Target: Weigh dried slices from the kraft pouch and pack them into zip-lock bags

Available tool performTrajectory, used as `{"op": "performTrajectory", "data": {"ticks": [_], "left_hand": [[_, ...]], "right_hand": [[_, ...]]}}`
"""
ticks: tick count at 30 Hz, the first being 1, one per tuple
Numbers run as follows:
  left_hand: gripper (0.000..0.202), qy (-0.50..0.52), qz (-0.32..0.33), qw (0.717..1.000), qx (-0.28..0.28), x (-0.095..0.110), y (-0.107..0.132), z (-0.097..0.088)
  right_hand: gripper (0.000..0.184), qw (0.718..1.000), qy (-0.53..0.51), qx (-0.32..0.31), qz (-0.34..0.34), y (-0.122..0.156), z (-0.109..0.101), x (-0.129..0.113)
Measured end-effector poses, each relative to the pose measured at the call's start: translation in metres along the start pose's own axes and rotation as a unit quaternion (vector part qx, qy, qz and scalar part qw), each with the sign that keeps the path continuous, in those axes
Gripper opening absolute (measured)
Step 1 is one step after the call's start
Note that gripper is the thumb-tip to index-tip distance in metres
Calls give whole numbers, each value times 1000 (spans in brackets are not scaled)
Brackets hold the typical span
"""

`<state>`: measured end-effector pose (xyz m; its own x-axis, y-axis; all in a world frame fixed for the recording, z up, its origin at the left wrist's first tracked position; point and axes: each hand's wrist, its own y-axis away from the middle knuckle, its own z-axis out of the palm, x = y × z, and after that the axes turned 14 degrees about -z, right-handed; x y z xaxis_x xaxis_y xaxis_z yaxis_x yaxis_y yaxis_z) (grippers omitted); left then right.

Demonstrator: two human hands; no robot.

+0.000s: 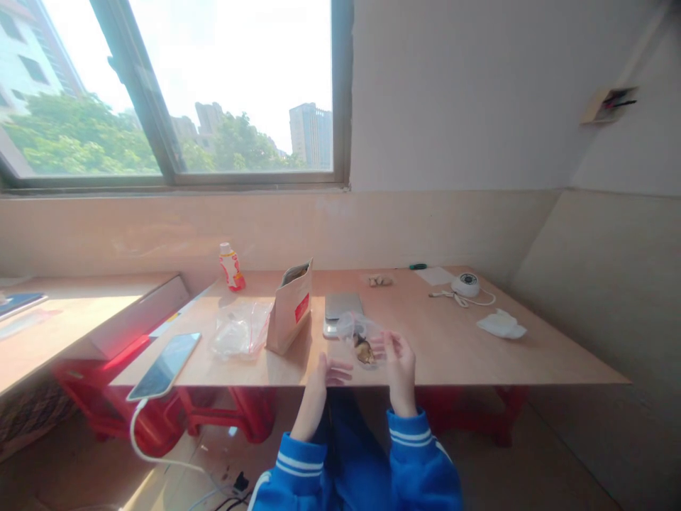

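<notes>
My left hand [330,372] hangs open over the front edge of the wooden table [468,348], its fingers pointing toward a small clear plastic bag [362,344] holding brown dried pieces, perhaps mushroom. My right hand [399,365] is raised with loosely parted fingers, its fingertips at the right side of that bag. Neither hand clearly grips it. Behind the bag stands a flat silver scale [343,309]. A kraft paper pouch [291,309] with a red label stands to the left, beside a crumpled clear plastic bag [240,330].
A phone [164,365] on a white cable lies at the table's left edge. A red-and-white bottle [231,268] stands at the back. Further right are a tan lump [379,280], a white corded device [466,285] and a white tissue [501,325]. Red stools stand below.
</notes>
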<state>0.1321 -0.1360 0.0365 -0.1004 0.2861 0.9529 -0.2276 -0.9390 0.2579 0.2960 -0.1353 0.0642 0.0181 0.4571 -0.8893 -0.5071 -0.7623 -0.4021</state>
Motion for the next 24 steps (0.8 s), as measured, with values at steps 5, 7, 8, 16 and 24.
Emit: {"op": "performTrajectory", "data": {"ticks": [5,7,8,16,24], "left_hand": [[71,49,36,998,18,-24,-11,-5],[78,60,22,998,-19,-30,-14,-3],[78,58,18,998,-20,-31,-17,-3],[79,2,72,996,47,-4,-48,-22],[72,-64,119,991,21,3,-65,-43]], "right_hand": [[50,996,-37,-68,37,2,7,2],[52,993,-24,-108,35,5,13,5],[51,994,-4,-108,16,7,15,5],[26,968,114,-108,-196,12,26,-7],[30,930,119,-290,-189,-30,59,31]]}}
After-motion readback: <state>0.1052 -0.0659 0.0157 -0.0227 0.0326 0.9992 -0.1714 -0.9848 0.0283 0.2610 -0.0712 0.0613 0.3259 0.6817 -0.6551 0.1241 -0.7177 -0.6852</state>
